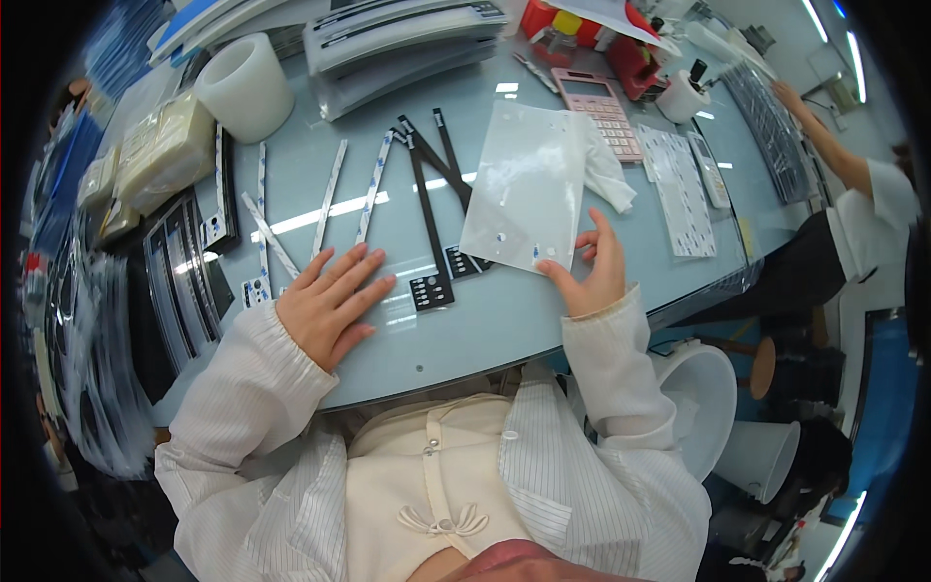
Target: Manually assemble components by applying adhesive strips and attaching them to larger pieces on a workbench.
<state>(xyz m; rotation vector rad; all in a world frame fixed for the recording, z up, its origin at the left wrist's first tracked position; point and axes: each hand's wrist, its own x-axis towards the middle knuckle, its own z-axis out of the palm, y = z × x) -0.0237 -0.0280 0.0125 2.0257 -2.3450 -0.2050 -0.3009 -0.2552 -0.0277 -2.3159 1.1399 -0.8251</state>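
Observation:
My left hand lies flat on the glass tabletop with its fingers stretched out, over the near end of white strips with blue marks. My right hand has its thumb touching the lower right corner of a clear plastic sheet, while its fingers stand apart beside the edge. Between the hands lie black L-shaped strips, some crossing one another, with white marks on their wide ends. The sheet partly covers one of them.
A white roll and wrapped stacks stand at the left. Behind are stacked plastic sheets, a pink calculator and a red holder. A marked white sheet lies right. Another person works at the far right.

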